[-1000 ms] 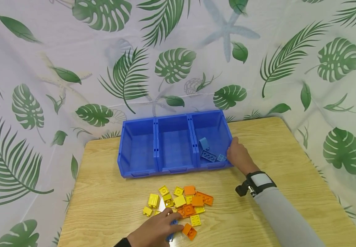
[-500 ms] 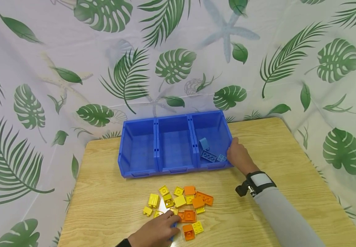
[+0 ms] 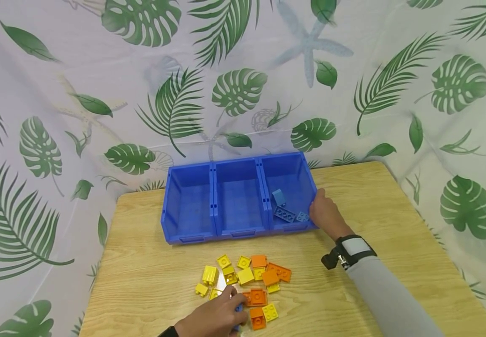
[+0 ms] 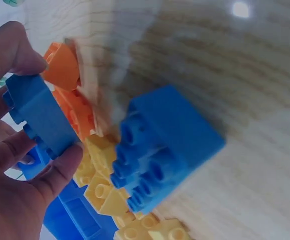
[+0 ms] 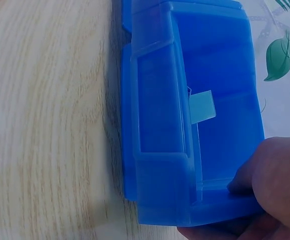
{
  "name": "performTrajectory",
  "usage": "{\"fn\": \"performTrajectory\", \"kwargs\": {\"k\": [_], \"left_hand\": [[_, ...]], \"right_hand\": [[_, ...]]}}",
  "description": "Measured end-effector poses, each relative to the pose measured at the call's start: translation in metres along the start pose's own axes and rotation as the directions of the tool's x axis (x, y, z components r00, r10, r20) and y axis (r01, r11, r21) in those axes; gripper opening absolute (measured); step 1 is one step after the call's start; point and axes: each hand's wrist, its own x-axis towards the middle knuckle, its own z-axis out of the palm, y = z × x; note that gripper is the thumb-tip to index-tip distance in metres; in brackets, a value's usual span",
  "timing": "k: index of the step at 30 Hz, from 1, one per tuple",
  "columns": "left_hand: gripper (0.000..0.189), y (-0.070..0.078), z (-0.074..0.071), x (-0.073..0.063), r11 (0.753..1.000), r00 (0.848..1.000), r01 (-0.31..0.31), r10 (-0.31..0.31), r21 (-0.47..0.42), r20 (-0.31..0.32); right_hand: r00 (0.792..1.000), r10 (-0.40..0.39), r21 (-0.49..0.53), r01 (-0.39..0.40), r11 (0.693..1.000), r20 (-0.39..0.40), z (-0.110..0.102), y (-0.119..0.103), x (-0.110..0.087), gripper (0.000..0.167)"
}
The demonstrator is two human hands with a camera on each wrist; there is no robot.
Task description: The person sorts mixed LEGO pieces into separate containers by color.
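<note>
Pinching a blue brick (image 4: 44, 112) between the fingertips of the left hand (image 3: 211, 314), with its studs turning toward the palm. Having a second blue brick (image 4: 180, 140) lying just beside that hand on the wooden table (image 3: 141, 271). Gripping the outer right wall (image 5: 230, 205) of a blue bin (image 3: 236, 161) with the right hand (image 3: 327, 215), wrapping around both sides of it. Wearing a black strap (image 3: 355, 244) on the right wrist, at the end of a grey sleeve (image 3: 394, 299). Facing scattered orange bricks (image 3: 258, 297) and yellow bricks (image 3: 246, 276), spreading between the left hand and the bin. Holding three bluish bricks (image 3: 285, 214) inside the bin's right compartment, near its front. Rising behind everything as leaf-printed cloth (image 3: 243, 121).
</note>
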Motion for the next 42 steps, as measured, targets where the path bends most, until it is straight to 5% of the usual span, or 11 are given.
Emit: {"fn": "performTrajectory", "kwargs": {"k": [8,17,28,42], "left_hand": [[0.021,-0.001,-0.015,0.012,0.997,0.998,0.032,-0.028,-0.07,0.06],[0.019,-0.005,-0.032,0.036,0.998,1.0,-0.002,0.001,-0.064,-0.015],[0.019,-0.007,-0.065,0.086,0.999,0.995,-0.042,0.045,0.034,-0.086],[0.013,-0.031,-0.107,0.149,0.991,0.967,-0.086,0.107,0.099,-0.229]], "right_hand": [[1.0,0.02,0.002,-0.02,1.0,0.011,0.002,0.001,-0.001,0.034],[1.0,0.018,0.004,-0.019,1.0,0.019,0.003,-0.001,0.001,0.034],[1.0,0.026,0.011,-0.026,1.0,0.005,-0.002,-0.001,-0.001,0.031],[1.0,0.004,0.015,-0.004,1.0,-0.019,-0.001,0.003,0.0,0.03]]}}
